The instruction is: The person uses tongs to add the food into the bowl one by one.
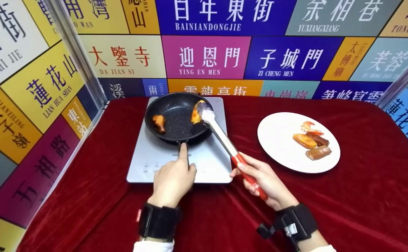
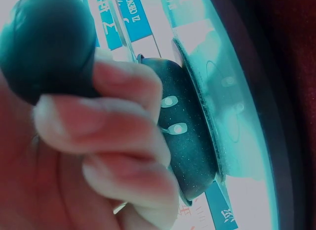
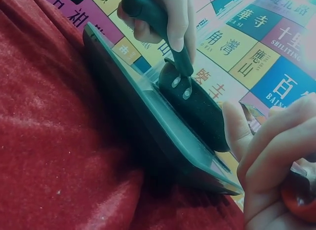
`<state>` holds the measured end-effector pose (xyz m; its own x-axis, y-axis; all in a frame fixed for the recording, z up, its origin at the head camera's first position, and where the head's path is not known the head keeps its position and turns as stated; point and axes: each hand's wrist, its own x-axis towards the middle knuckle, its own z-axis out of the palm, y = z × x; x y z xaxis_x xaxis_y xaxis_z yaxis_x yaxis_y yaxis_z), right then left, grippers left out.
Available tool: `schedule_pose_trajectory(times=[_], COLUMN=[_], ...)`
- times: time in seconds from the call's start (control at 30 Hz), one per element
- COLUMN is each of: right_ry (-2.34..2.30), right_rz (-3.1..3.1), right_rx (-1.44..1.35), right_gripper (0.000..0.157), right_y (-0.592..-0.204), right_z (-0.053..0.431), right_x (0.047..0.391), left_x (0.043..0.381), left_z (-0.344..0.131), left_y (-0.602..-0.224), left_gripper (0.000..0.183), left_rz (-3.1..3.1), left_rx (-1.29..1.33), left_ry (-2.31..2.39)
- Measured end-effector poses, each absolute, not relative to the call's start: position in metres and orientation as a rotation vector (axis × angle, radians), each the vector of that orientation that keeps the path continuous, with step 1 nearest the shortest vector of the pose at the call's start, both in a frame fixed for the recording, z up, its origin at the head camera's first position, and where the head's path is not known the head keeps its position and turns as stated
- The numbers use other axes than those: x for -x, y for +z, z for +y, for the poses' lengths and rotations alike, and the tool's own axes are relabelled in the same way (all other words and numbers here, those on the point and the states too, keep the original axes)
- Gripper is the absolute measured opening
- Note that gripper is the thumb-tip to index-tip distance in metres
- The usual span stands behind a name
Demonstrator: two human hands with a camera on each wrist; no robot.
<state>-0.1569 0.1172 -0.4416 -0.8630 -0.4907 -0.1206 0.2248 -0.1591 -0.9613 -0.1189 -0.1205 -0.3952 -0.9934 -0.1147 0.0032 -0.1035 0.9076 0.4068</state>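
A black frying pan (image 1: 175, 110) stands on a flat silver cooktop (image 1: 211, 162). My left hand (image 1: 173, 180) grips its handle (image 2: 49, 47), index finger stretched along the top; the other fingers curl round it in the left wrist view. A browned drumstick-like piece (image 1: 159, 121) lies on the pan's left side. Metal tongs (image 1: 224, 138) with red grips are held in my right hand (image 1: 265, 179). Their head is over a yellow-orange food piece (image 1: 195, 117) at the pan's right side and partly covers it; whether they pinch it I cannot tell.
A white plate (image 1: 277, 141) to the right bears a shrimp (image 1: 309, 126), a yellow-brown piece (image 1: 303, 140) and brown sausage-like pieces (image 1: 318, 153). Dark red cloth (image 1: 246, 217) covers the table. Panels with printed lettering (image 1: 207, 56) rise behind and at both sides.
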Motion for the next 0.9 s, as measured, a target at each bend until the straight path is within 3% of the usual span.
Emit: schedule_pose_trajectory(times=[0.9], right_ry=[-1.872], right_rz=[1.904], right_rx=[0.403], right_gripper=[0.048], right_y=[-0.425], right_z=[0.086], right_x=[0.183], left_x=[0.120], left_z=[-0.122], left_y=[-0.397], left_gripper=[0.064], left_rz=[-3.039], left_rx=[-0.161], left_ry=[-0.663])
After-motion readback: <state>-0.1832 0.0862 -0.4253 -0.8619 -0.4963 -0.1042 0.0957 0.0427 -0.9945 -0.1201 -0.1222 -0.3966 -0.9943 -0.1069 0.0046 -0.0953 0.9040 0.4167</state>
